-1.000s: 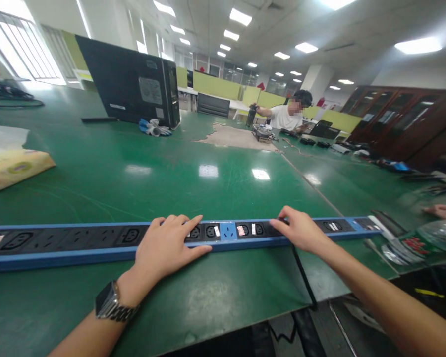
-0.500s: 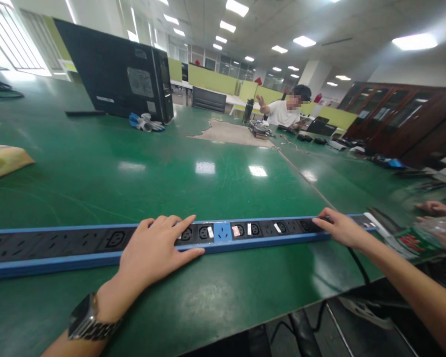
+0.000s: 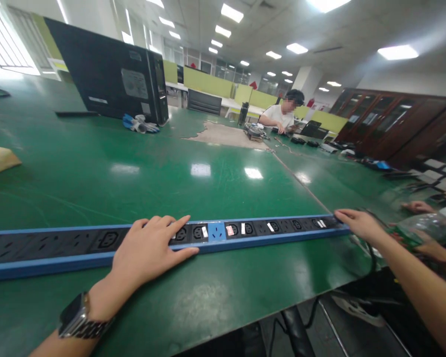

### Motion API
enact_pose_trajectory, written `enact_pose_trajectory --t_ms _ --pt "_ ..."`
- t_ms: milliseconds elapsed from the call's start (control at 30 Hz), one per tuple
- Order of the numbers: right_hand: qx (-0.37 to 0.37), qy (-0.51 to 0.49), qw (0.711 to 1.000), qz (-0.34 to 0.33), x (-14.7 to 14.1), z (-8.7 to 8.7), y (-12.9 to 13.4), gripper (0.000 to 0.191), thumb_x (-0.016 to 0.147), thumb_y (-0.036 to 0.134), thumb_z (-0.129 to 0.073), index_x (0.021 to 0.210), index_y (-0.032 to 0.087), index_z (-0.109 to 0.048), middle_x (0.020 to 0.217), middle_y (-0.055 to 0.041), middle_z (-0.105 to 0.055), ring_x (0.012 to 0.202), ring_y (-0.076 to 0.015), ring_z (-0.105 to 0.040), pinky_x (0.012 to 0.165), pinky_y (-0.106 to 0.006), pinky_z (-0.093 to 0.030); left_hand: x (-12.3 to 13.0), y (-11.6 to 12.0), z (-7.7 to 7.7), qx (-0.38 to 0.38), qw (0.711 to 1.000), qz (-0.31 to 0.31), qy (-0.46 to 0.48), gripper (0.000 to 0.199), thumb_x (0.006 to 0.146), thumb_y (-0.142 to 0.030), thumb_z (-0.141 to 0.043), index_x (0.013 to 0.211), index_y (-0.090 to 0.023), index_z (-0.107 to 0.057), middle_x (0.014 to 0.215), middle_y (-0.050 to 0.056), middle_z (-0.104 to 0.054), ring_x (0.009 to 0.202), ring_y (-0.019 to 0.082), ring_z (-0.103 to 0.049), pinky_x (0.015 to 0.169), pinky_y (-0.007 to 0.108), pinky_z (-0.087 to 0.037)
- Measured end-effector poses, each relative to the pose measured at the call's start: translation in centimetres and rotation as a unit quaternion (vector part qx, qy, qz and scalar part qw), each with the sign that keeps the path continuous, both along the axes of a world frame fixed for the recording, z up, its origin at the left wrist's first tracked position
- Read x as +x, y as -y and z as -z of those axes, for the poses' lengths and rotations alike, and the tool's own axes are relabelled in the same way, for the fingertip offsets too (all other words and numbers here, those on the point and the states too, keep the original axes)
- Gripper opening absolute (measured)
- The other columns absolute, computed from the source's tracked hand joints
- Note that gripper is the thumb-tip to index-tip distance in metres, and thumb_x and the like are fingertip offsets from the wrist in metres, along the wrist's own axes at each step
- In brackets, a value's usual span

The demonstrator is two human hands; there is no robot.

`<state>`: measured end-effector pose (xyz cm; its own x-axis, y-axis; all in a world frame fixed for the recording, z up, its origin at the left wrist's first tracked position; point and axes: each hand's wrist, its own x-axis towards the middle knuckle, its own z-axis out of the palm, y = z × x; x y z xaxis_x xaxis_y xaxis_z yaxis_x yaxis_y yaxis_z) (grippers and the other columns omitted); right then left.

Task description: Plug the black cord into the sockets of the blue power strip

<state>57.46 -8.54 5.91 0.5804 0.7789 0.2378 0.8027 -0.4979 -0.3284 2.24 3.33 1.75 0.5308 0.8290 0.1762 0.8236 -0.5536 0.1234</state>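
Note:
A long blue power strip [image 3: 252,241] with black sockets lies across the green table in front of me. Several small white labels and one pinkish label stick to its top. My left hand [image 3: 148,248], a watch on its wrist, spans the strip left of the blue socket, thumb at the near edge and fingers over the far edge. Over at the right end, my right hand [image 3: 359,225] has its bent fingers closed on the strip by its far edge; its fingertips are partly hidden. A dark cable [image 3: 372,258] hangs near that end.
A clear bottle [image 3: 418,228] and another person's hands [image 3: 416,207] are close on my right. A black computer case [image 3: 119,74] and gloves [image 3: 140,124] stand farther back. Across the table sits a person [image 3: 280,116] near small parts. The table's front edge [image 3: 241,325] slants below.
My right hand has moved rightward along the strip, uncovering white labels. My left hand keeps its place on the strip. The person across has lowered a raised hand, and the bottle has tilted more upright.

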Motion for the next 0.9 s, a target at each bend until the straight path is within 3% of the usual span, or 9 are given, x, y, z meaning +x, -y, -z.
enact_pose_trajectory --t_ms 100,233,367,533,700,800,900 --pt "-0.043 -0.007 0.999 -0.014 2.1 2.1 -1.0 0.043 0.079 0.049 -0.051 0.092 0.016 -0.074 0.099 -0.0131 -0.073 0.09 -0.0274 -0.067 0.078 -0.035 -0.049 0.0 0.0 0.0 -0.003 1.0 0.005 0.003 0.077 0.077 -0.076 -0.042 0.136 -0.027 -0.053 0.117 0.011 -0.065 0.106 0.033 -0.058 0.091 0.049 -0.038" --pt "-0.09 0.04 0.995 -0.019 4.2 3.0 -1.1 0.047 0.076 0.054 -0.049 0.094 0.019 -0.074 0.099 -0.0102 -0.073 0.091 -0.0288 -0.066 0.079 -0.036 -0.049 0.0 -0.1 0.0 -0.003 1.0 0.004 0.002 0.078 0.077 -0.076 -0.04 0.136 -0.026 -0.053 0.117 0.011 -0.065 0.106 0.034 -0.057 0.09 0.051 -0.039" --pt "-0.099 0.083 0.991 -0.038 4.1 3.4 -0.8 0.049 0.079 0.056 -0.044 0.098 0.021 -0.073 0.097 -0.0103 -0.073 0.086 -0.0274 -0.066 0.075 -0.036 -0.049 0.0 -0.1 0.0 -0.004 1.0 0.01 0.002 0.078 0.077 -0.076 -0.041 0.135 -0.025 -0.053 0.116 0.012 -0.066 0.105 0.034 -0.058 0.09 0.051 -0.039" --pt "-0.081 0.11 0.991 -0.013 3.5 4.6 -0.5 0.054 0.083 0.057 -0.039 0.108 0.019 -0.068 0.101 -0.012 -0.071 0.092 -0.0284 -0.065 0.081 -0.038 -0.048 0.0 -0.1 0.0 0.005 1.0 0.009 0.008 0.078 0.077 -0.075 -0.042 0.135 -0.024 -0.054 0.117 0.012 -0.066 0.106 0.035 -0.058 0.09 0.052 -0.039" --pt "-0.079 0.09 0.993 0.004 4.0 5.7 -0.5 0.05 0.083 0.051 -0.039 0.101 0.015 -0.07 0.102 -0.0146 -0.071 0.096 -0.0288 -0.065 0.084 -0.038 -0.049 0.0 0.1 0.0 0.001 1.0 0.008 0.017 0.076 0.077 -0.074 -0.043 0.135 -0.026 -0.054 0.116 0.011 -0.066 0.107 0.034 -0.057 0.091 0.05 -0.038" --pt "-0.097 0.089 0.991 0.007 3.7 5.5 -0.6 0.051 0.083 0.05 -0.039 0.103 0.014 -0.069 0.103 -0.0166 -0.071 0.096 -0.0304 -0.065 0.084 -0.039 -0.048 0.0 0.1 -0.1 -0.001 1.0 0.004 0.013 0.076 0.078 -0.074 -0.044 0.135 -0.026 -0.053 0.117 0.011 -0.065 0.107 0.033 -0.057 0.091 0.049 -0.037" --pt "-0.112 0.097 0.989 0.029 2.5 3.4 -0.7 0.05 0.085 0.049 -0.038 0.104 0.015 -0.069 0.103 -0.0181 -0.07 0.093 -0.0312 -0.066 0.08 -0.04 -0.048 0.0 0.1 -0.1 -0.002 1.0 0.002 0.01 0.076 0.078 -0.074 -0.044 0.135 -0.025 -0.053 0.117 0.011 -0.065 0.106 0.033 -0.057 0.091 0.049 -0.037"
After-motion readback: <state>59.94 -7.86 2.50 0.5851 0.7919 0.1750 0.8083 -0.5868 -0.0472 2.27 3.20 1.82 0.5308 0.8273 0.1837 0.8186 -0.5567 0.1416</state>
